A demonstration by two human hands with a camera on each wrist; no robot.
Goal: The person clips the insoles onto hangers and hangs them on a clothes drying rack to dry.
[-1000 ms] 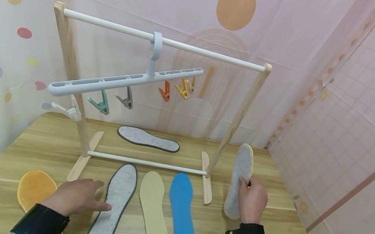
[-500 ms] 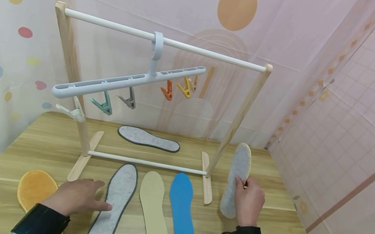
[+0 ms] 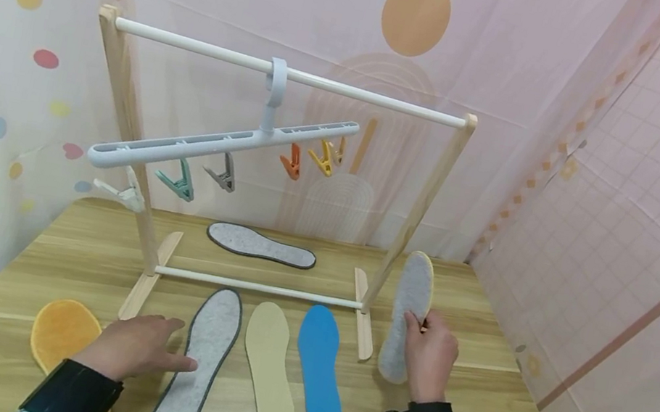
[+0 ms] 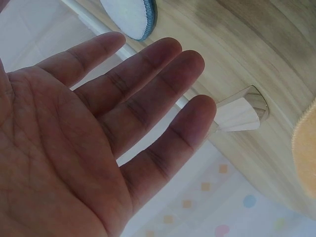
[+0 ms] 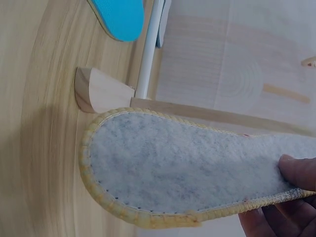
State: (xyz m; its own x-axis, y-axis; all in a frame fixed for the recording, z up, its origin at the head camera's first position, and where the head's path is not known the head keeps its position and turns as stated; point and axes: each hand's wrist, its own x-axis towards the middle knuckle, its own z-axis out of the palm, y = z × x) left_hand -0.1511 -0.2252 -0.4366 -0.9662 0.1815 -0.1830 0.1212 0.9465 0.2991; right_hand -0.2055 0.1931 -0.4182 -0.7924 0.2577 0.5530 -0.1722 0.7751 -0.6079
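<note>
My right hand [image 3: 432, 357] pinches a grey felt insole [image 3: 408, 316] with yellow stitched edging at its middle, thumb on the felt face. The insole stands nearly upright, right of the rack; in the right wrist view its rounded end [image 5: 143, 168] fills the middle. My left hand [image 3: 136, 346] is spread over a grey insole with dark edging [image 3: 201, 360], its fingers extended; whether it touches cannot be told. The left wrist view shows its bare palm [image 4: 54, 153], holding nothing. To the right lie a pale yellow insole [image 3: 271, 369] and a blue insole [image 3: 321, 370].
A wooden rack [image 3: 417, 214] carries a hanger [image 3: 222, 143] with several coloured clips, including an orange clip [image 3: 292, 161] and a green clip [image 3: 178, 181]. Behind its lower bar lies another grey insole [image 3: 261, 244]. An orange fuzzy insole [image 3: 62, 333] is partly under the left forearm.
My right hand has moved a little to the left, carrying the grey insole with yellow edging towards the rack. The left hand stays where it was. The hanger sways slightly.
</note>
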